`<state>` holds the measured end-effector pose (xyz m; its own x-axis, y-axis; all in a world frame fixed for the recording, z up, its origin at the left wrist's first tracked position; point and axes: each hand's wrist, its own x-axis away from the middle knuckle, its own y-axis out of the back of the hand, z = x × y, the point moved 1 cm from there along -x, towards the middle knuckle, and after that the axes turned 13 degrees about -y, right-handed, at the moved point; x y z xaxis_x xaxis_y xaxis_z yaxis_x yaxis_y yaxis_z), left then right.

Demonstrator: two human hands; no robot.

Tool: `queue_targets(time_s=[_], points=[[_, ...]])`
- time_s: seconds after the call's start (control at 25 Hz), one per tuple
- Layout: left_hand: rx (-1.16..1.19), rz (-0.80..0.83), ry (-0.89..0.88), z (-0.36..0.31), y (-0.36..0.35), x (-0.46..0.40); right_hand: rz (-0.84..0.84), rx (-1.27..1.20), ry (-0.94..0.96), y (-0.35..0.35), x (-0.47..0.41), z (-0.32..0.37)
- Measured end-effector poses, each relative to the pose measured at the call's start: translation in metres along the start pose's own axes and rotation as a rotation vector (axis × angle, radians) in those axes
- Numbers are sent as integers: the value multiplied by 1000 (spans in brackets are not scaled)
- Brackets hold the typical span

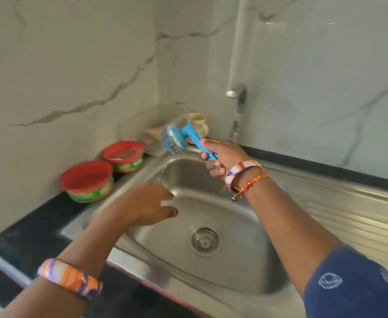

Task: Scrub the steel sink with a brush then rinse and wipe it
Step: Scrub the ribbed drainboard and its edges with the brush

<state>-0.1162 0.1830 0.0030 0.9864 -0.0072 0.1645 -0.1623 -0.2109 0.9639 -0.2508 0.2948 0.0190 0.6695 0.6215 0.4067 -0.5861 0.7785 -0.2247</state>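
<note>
The steel sink (213, 301) fills the middle of the view, with a round drain (205, 241) in its basin. My right hand (222, 157) grips the blue handle of a scrub brush (177, 138), held above the sink's back rim with its round steel-wool head pointing left. My left hand (147, 203) hovers over the basin's left side, fingers loosely extended, holding nothing. A tap (239, 106) comes out of the wall behind the sink.
Two red-and-green tubs (87, 182) (124, 156) stand on the black counter left of the sink. A clear plastic box (151, 131) and a cream mug (197, 125) sit in the back corner. A ribbed draining board (349, 216) extends to the right.
</note>
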Motion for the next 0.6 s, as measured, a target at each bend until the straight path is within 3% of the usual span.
queue_targets(time_s=[0.16, 0.32, 0.4, 0.48, 0.6], points=[[11, 57, -222, -102, -24, -22, -247, -10, 50, 123, 111, -23], [-14, 186, -398, -198, -68, -40, -752, 110, -5, 246, 248, -68], [-50, 221, -401, -226, -91, -45, -1089, 241, -50, 296, 310, -96], [-60, 231, -333, -232, -107, -49, -1389, 519, -209, 330, 351, -122], [-93, 241, -248, -227, -121, -51, -1511, 748, -463, 334, 367, -149]])
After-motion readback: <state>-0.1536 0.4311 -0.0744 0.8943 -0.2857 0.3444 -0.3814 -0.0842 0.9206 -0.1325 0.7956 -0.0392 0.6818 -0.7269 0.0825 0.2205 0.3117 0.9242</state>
